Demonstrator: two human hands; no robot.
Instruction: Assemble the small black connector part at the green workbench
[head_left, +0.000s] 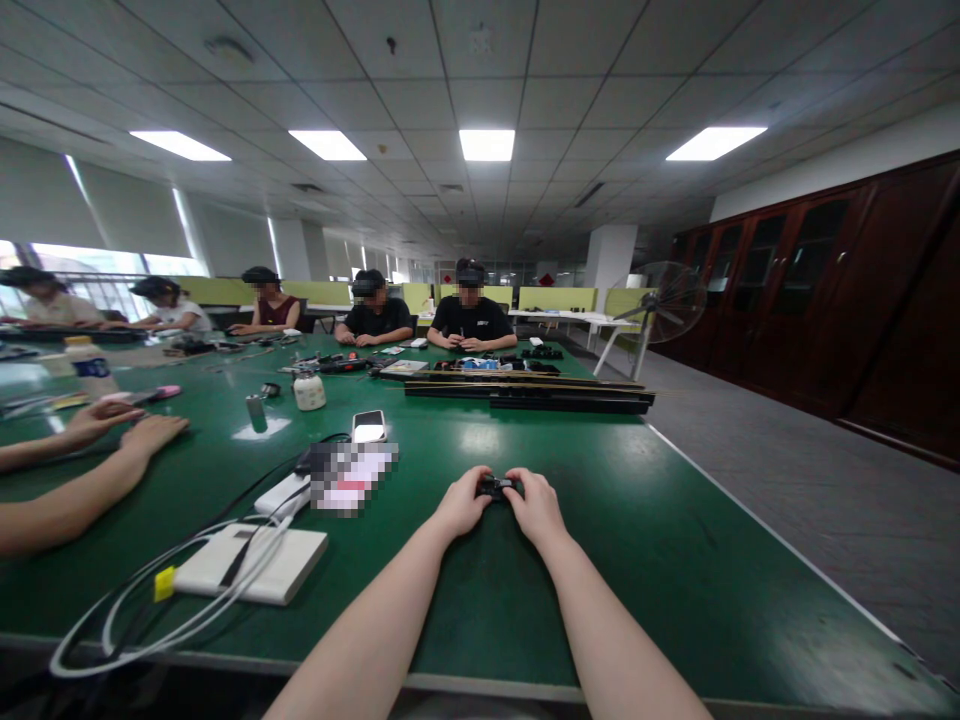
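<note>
Both my hands meet over the green table, around a small black part with a bit of shiny metal on it. Its exact kind is too small to make out. My left hand grips its left side between thumb and fingers. From the other side, my right hand closes on its right end. The part is at the tabletop or just above it; I cannot tell which. My fingers hide some of its edges.
Left of my arms lie a white box with looped white cables, a white power strip and a phone. Long black bars lie ahead. A white jar stands farther left. Another person's hands work at the left; more people sit beyond.
</note>
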